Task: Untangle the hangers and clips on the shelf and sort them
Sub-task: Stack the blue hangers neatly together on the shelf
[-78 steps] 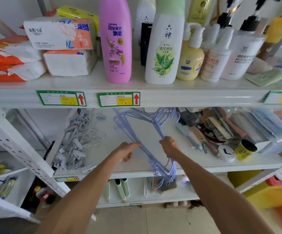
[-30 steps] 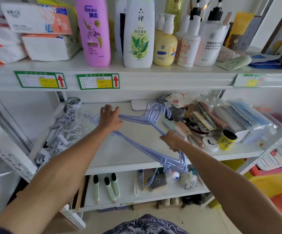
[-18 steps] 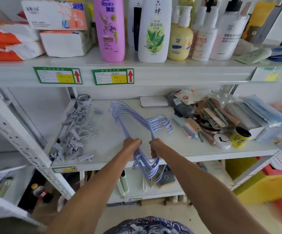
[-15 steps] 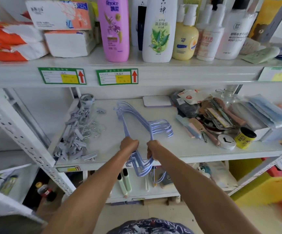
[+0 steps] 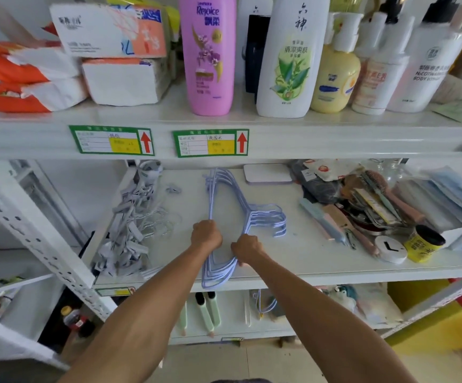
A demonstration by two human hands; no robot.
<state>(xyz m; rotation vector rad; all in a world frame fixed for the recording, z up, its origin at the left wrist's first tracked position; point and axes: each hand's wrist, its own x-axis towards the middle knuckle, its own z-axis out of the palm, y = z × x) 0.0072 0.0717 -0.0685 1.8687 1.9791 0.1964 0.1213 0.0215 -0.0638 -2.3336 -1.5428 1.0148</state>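
Note:
A stack of several light-blue wire hangers lies lengthwise on the middle shelf, hooks pointing right and one end overhanging the front edge. My left hand grips the stack's straight left side. My right hand grips the stack on its right side, just below the hooks. A pile of grey clips with small wire hooks lies at the shelf's left end, apart from the hangers.
Combs, brushes, a yellow tin and packets crowd the shelf's right half. A white flat box lies behind the hangers. Bottles and tissue packs stand on the upper shelf. A perforated white post slants at the left.
The hangers were spread wide with my hands apart; both hands have since gathered them into one neat stack and now hold it near the front edge.

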